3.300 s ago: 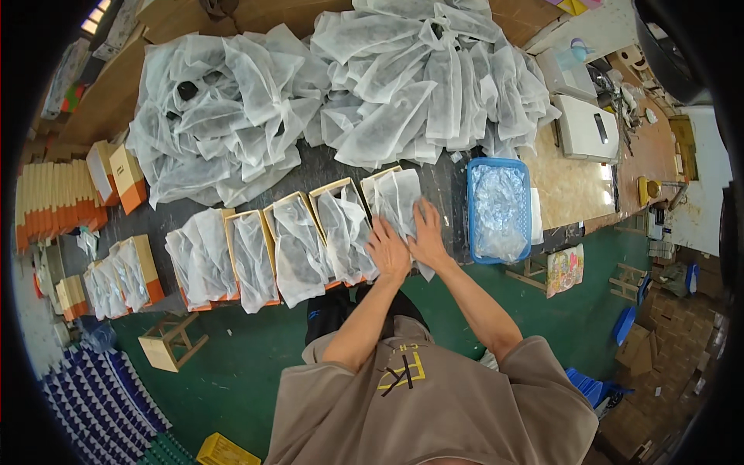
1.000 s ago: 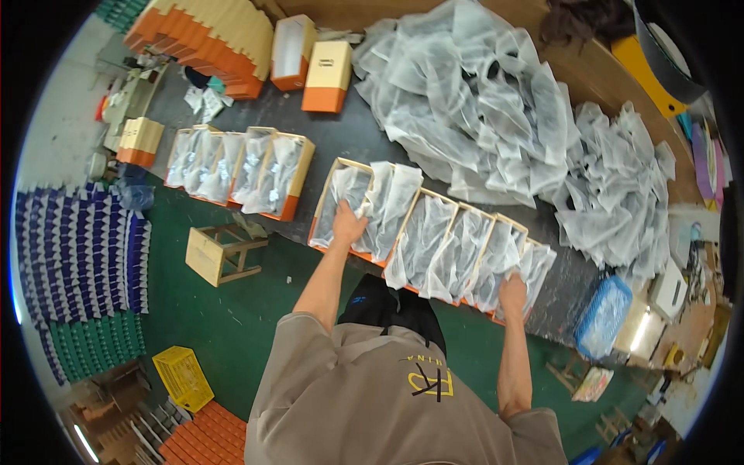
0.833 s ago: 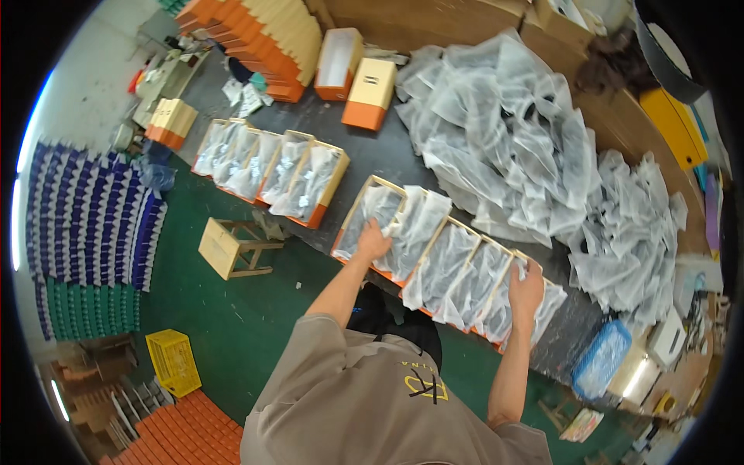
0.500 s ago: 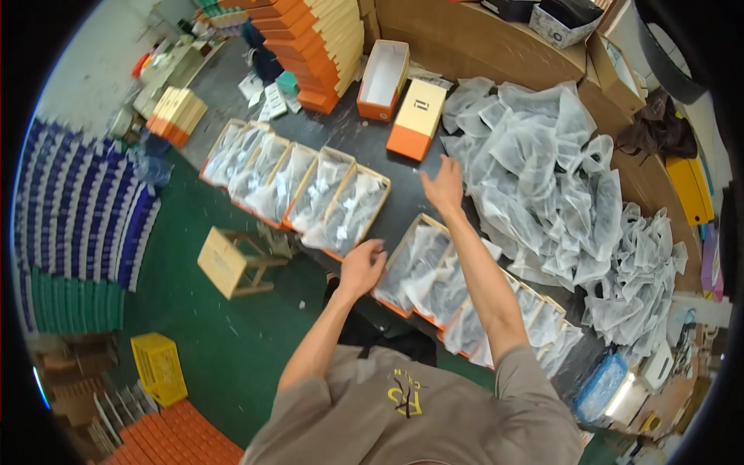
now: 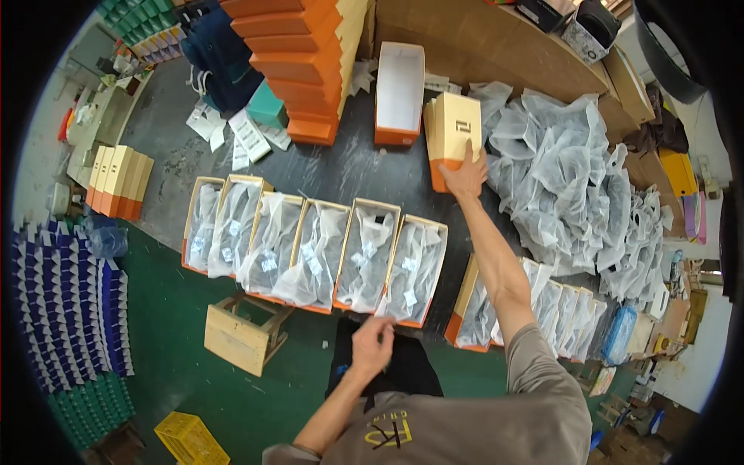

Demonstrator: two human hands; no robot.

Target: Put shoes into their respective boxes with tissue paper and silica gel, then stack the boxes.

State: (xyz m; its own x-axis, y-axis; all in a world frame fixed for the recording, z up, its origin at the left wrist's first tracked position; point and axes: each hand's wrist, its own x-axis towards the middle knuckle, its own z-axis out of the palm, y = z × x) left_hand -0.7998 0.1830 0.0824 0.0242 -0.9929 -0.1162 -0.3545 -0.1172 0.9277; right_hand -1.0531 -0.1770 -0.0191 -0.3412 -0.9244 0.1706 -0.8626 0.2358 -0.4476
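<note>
My right hand (image 5: 465, 174) reaches out to a cream-topped stack of shoebox lids (image 5: 453, 128) with orange ends. Its thumb and fingers clasp the near end of the stack. Lower down, in front of the row of open boxes, my left hand (image 5: 373, 345) has its fingers curled together; anything inside them is too small to make out. The closest open shoebox (image 5: 416, 267) in that row holds dark contents wrapped in thin white bagging, as do its neighbours. An empty shoebox (image 5: 400, 138) with a white inside lies left of the lids.
More filled shoeboxes (image 5: 465, 310) stand at the right front. A large heap of white bags (image 5: 554, 170) covers the right of the table. A tall orange-and-cream stack (image 5: 294, 70) rises at the back, beside a teal box (image 5: 267, 105). A wooden stool (image 5: 236, 341) stands below the table edge.
The view has turned and shifted. My right hand, empty before, has come onto the lids. The left hand stays near the table's front edge, its fingers curled.
</note>
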